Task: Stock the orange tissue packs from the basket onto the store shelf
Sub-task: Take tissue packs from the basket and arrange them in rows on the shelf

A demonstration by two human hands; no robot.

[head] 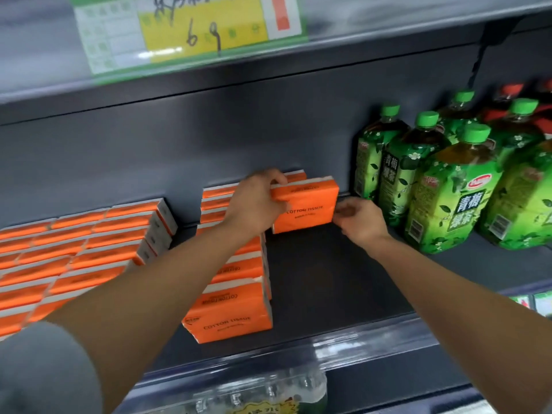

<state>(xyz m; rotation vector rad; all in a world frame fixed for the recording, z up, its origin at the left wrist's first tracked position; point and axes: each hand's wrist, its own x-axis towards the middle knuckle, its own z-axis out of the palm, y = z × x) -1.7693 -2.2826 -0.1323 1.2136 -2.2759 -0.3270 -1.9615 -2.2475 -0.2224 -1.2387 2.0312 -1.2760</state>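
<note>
- Orange tissue pack (307, 209): stood on its long edge at the back of the store shelf (331, 282), printed face toward the camera, long axis running left to right along the back wall.
- Left hand (257, 201): gripped the pack's upper left corner, fingers curled over the top edge, thumb side on the front face.
- Right hand (360, 221): sat at the pack's lower right corner with fingers loosely curled. Whether they pinched the pack or only met its edge could not be told.
- Row of packs (236, 297): ran front to back just left of the held pack, each upright. The held pack started a new column touching or just beside it.
- Flat block of packs (74, 255): lay farther left, apart from the row.
- Green tea bottles (448, 189): stood just right of the right hand, bounding the open slot.
- Key relation, judged: the pack lay between both hands. The left hand held it, so seating it square against the back wall likely fell to that hand, with bare shelf in front for further packs.
- Basket: not in view.
</note>
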